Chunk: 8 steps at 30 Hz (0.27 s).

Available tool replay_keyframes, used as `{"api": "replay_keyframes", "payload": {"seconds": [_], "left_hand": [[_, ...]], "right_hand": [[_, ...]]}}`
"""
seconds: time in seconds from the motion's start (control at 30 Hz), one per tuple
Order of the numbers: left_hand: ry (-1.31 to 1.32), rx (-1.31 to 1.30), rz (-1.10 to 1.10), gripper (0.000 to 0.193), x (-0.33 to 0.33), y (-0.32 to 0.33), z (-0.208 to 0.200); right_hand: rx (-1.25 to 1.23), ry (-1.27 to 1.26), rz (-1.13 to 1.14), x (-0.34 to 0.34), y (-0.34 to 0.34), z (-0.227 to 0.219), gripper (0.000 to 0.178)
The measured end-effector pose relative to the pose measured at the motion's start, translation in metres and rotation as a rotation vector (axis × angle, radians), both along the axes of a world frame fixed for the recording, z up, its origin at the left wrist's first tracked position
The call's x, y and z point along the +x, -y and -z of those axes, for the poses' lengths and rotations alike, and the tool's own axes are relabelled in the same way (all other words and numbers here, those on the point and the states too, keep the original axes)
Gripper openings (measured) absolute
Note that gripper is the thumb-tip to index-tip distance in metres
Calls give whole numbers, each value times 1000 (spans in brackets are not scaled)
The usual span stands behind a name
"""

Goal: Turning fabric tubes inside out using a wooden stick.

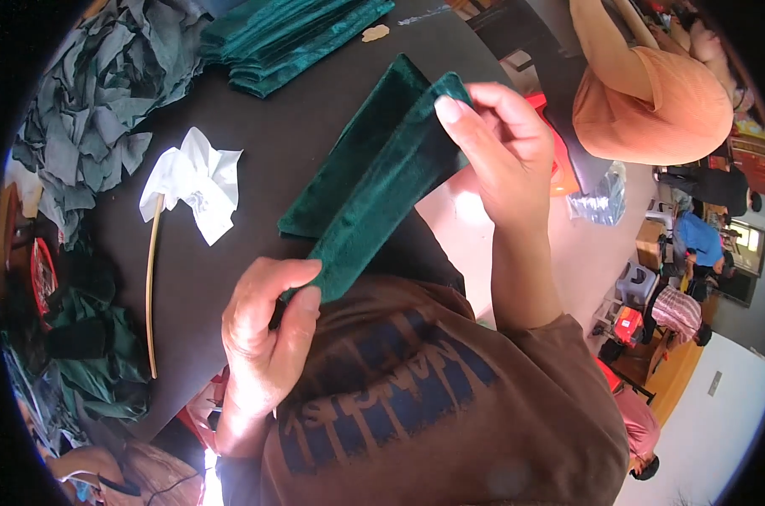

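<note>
A long, narrow strip of dark green velvet fabric (382,190) is stretched at a slant between my two hands, in front of my body. My left hand (268,333) pinches its lower left end between thumb and fingers. At the upper right end, my right hand (513,160) grips the strip with the thumb on top. Just behind it, a second green velvet piece (336,181) lies over the dark table (256,143), partly covered by the held strip.
Green velvet pieces (294,38) lie stacked at the table's far side. Grey-green fabric scraps (104,93) heap up at the far left, dark green cloth (96,350) at the near left. A wooden stick (153,287) carries a white sheet (201,181). A person in orange (652,110) is at the right.
</note>
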<state>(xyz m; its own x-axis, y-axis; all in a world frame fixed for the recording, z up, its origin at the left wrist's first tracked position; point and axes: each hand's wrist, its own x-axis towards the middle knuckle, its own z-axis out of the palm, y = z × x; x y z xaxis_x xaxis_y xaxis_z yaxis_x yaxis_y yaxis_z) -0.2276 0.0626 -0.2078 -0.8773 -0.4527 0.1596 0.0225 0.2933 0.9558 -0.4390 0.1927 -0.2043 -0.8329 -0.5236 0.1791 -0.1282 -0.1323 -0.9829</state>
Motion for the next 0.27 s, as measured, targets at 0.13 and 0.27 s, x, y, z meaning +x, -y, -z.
{"api": "replay_keyframes", "payload": {"seconds": [0.13, 0.27], "left_hand": [[144, -125, -33, 19, -24, 6, -13], [153, -311, -68, 16, -41, 11, -10]], "right_hand": [[147, -419, 94, -26, 11, 15, 11], [289, -485, 109, -36, 20, 25, 14]]}}
